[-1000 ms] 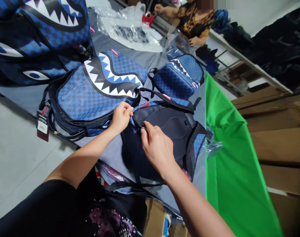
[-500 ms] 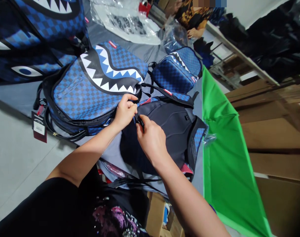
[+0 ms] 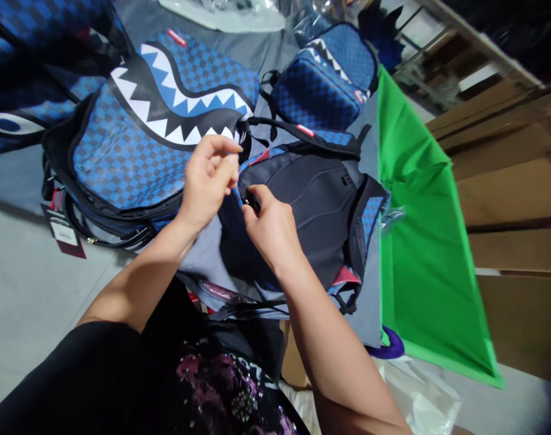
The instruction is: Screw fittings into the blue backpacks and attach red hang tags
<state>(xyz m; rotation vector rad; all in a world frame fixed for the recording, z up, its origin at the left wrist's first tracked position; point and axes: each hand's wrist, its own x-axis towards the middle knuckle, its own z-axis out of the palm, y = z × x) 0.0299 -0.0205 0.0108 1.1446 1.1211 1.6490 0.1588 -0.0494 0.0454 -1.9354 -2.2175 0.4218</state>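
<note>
A backpack [image 3: 302,199] lies with its black padded back facing up and its straps spread. At its left edge my right hand [image 3: 273,226] is closed on a small shiny black buckle [image 3: 252,200]. My left hand [image 3: 209,178] is held above and left of it, fingers curled in a pinch; whatever is between them, if anything, is hidden. Beneath and beyond my left hand lies a blue-and-black checked backpack [image 3: 130,157] with a white shark-tooth print. A smaller checked bag [image 3: 321,90] of the same pattern sits behind the black-backed one.
A grey cloth [image 3: 203,241] covers the table under the bags. Another checked bag [image 3: 17,78] stands at the far left. A green fabric panel [image 3: 429,254] runs along the right, with cardboard boxes [image 3: 520,205] beyond. A dark red tag [image 3: 63,232] hangs from the shark-tooth backpack.
My left hand has moved up and left, away from the buckle and my right hand. My right hand stays at the buckle. The camera view has tilted downward.
</note>
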